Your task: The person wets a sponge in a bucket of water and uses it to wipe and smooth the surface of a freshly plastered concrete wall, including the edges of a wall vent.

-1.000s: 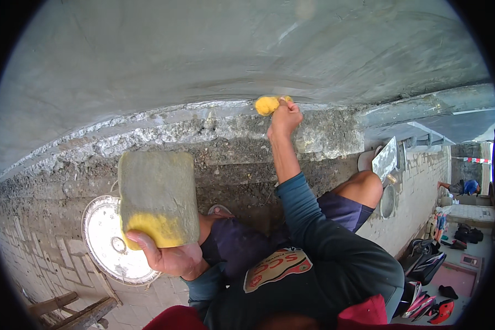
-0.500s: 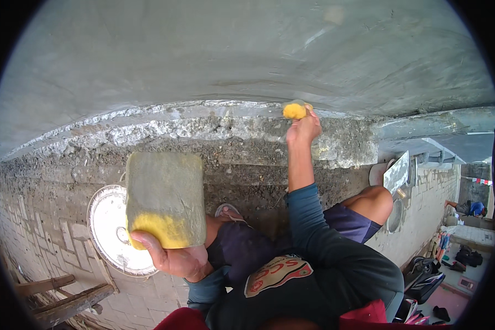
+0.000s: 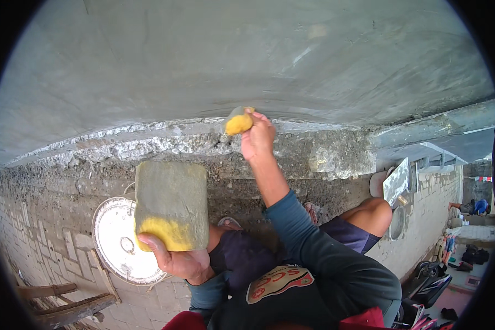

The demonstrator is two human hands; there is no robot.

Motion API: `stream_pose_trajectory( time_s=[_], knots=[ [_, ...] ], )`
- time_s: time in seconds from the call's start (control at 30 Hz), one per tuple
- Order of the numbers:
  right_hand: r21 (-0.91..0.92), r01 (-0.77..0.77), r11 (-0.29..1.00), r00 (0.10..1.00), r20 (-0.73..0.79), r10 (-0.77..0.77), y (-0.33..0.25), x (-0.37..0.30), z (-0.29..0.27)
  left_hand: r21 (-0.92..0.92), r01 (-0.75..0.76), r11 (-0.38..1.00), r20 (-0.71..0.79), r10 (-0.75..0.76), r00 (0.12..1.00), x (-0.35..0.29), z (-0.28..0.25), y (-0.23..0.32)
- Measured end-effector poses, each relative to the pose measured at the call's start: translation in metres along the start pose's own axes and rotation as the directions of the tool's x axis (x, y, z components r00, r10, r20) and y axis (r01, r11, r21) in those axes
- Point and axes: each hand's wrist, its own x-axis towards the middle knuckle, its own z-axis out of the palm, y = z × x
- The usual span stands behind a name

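Note:
My left hand (image 3: pixel 184 265) grips the lower edge of a large rectangular sponge (image 3: pixel 173 195). Its face is coated grey, with bare yellow showing near my thumb. Out ahead, my right hand (image 3: pixel 258 135) pinches a smaller yellow sponge (image 3: pixel 238 124), greyed along its upper side. This small sponge is at the foot of the smooth grey plastered wall (image 3: pixel 214 60), close to its lower edge; whether it presses on the wall, I cannot tell. The palm side of my left hand is partly hidden by the large sponge.
A rough strip of broken concrete and dirt (image 3: pixel 225 176) runs below the wall. A round white bucket top (image 3: pixel 111 234) is at the left, near wooden pieces (image 3: pixel 74 311). A flat metal sheet (image 3: pixel 396 181) stands beyond my right knee. A person (image 3: pixel 476 207) is farther right.
My right hand has moved left along the wall's foot with the small sponge, its forearm now slanting left. My left hand and the large sponge have shifted slightly right and down.

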Motion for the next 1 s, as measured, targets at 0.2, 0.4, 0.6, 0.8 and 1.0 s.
stream_pose_trajectory(
  time_s=[0.2,0.4,0.6,0.8,1.0],
  knots=[
    [-0.138,0.568,0.811,0.758,-0.296,-0.581,-0.126,0.051,-0.059,-0.015,-0.016,1.0,0.007,0.016,1.0,-0.006,0.004,0.008],
    [-0.494,0.557,0.667,0.794,0.081,-0.603,0.043,-0.019,0.04,0.035,-0.01,0.999,-0.023,0.011,1.0,-0.005,0.001,-0.003],
    [-0.196,0.202,0.96,0.964,0.211,-0.16,0.052,-0.026,0.038,0.031,-0.013,0.999,0.026,0.012,1.0,-0.009,0.003,0.0],
    [-0.332,0.685,0.649,0.578,-0.295,-0.761,-0.17,0.063,-0.071,0.064,-0.017,0.998,0.001,0.017,1.0,-0.015,0.005,0.008],
    [-0.573,0.675,0.464,0.553,-0.023,-0.833,-0.052,0.015,0.001,0.004,-0.032,0.999,0.03,0.032,0.999,-0.013,0.002,0.003]
  ],
)
